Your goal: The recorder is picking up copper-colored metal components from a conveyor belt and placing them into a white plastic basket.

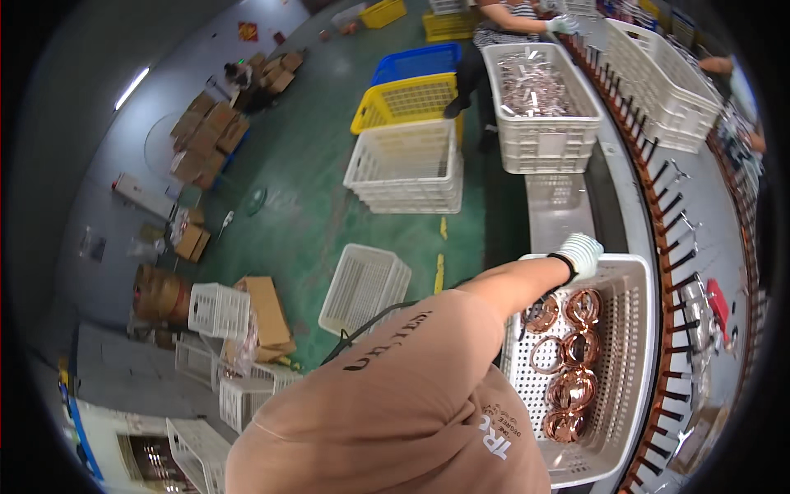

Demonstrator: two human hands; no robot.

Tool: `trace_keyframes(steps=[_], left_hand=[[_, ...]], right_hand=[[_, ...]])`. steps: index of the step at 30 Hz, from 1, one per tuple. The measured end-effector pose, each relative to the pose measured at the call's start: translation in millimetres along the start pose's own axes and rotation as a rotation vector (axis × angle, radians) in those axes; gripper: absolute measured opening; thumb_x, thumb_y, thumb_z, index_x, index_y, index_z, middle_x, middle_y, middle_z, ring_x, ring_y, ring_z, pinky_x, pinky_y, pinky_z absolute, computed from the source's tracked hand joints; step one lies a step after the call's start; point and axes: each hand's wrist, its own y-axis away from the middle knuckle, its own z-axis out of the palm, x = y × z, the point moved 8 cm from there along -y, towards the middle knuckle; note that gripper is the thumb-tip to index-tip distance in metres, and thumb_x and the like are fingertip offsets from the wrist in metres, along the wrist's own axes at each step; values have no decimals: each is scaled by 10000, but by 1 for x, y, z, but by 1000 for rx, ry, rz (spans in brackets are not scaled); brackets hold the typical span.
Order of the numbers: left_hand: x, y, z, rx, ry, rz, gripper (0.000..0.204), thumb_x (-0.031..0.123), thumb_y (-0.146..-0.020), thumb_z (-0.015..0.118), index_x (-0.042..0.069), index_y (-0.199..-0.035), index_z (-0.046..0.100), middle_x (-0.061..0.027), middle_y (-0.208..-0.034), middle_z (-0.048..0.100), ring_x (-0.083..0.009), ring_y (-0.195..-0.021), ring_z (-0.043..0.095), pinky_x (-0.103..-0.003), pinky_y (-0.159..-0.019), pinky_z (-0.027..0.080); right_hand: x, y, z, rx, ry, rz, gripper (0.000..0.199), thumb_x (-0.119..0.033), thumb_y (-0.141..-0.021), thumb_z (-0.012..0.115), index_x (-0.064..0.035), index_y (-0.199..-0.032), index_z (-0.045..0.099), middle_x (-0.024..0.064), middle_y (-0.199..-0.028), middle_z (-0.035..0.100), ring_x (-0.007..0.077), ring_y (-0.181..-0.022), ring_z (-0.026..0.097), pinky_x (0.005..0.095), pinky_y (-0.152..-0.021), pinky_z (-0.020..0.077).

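Observation:
My left hand (581,254), in a pale striped glove with a dark band at the wrist, is closed at the far rim of a white plastic basket (629,354). The fingers seem to curl over that rim, though their tips are hidden. Inside the basket lie several bunches of shiny copper-coloured rings (571,387), roughly in two rows on the perforated bottom. A single loose-looking ring (546,355) lies beside them. My right hand does not show; my torso in a tan shirt fills the lower middle.
A curved line with upright dark pegs (668,272) runs along the right. Beyond my basket stands a stacked white crate (550,136) full of small metal parts. Co-workers' gloved hands (563,25) show farther along. White, yellow and blue crates (403,169) and cardboard boxes (206,136) stand on the green floor.

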Motion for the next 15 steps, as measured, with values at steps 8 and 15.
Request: trace_keyframes(steps=[8,15], left_hand=[[-8,3,29,-5,-2,-45,219,167,-804,709,59,-961,817,-180,-951,786,-334,-928,769,-461,-795,598],[-7,-16,6,-80,9,-34,207,155,-810,718,66,-969,816,-169,-964,789,-325,-935,770,-458,-795,598]], right_hand=[[-52,-37,77,-240,-45,-40,526,-409,-1008,542,-81,-1417,578,217,-1201,704,402,-1123,674,553,-936,542],[-104,-47,83,-360,-120,63,559,-440,-1010,537,-82,-1439,555,220,-1177,708,420,-1103,675,583,-914,542]])
